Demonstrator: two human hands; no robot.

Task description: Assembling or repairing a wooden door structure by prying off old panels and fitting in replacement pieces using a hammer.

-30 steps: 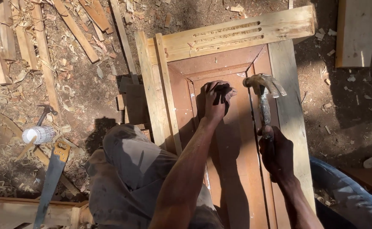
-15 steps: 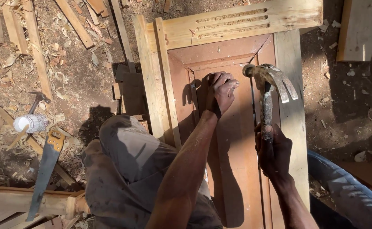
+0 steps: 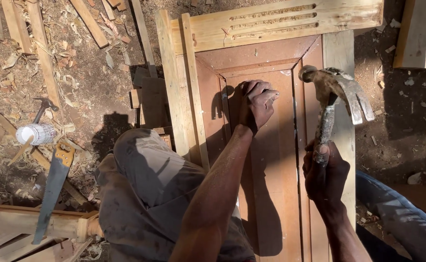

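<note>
The claw hammer (image 3: 336, 94) has risen higher off the brown door panel (image 3: 271, 184), gripped by the handle in the right hand (image 3: 325, 172). The left hand (image 3: 256, 102) rests on the panel, fingers curled shut; whether they pinch anything, I cannot tell.

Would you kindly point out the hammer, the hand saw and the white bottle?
hammer (image 3: 338, 90), head view, on its metal head.
hand saw (image 3: 51, 189), head view, mid-blade.
white bottle (image 3: 38, 134), head view, on its side.

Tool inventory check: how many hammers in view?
2. A claw hammer raised in the right hand over the door panel; a small hammer on the ground at left. More may be hidden.
</note>
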